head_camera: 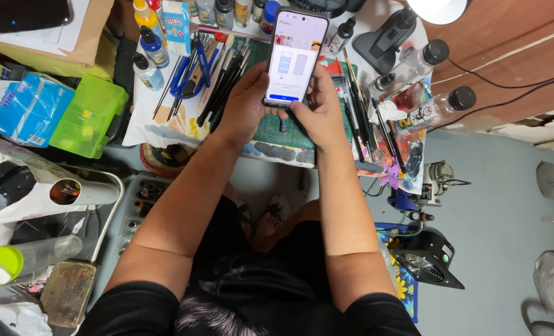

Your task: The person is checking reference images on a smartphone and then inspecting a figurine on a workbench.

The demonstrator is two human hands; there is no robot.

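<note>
Cluttered craft table (165, 127), brushes, bottles; left hand (243, 106) and right hand (320, 109) both wrapped around upright black smartphone with lit white screen (294, 57).

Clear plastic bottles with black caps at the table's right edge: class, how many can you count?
2. One clear bottle lies beside the black lamp base; the other clear bottle lies below it, nearer the table's corner. Clutter may hide more.
</note>
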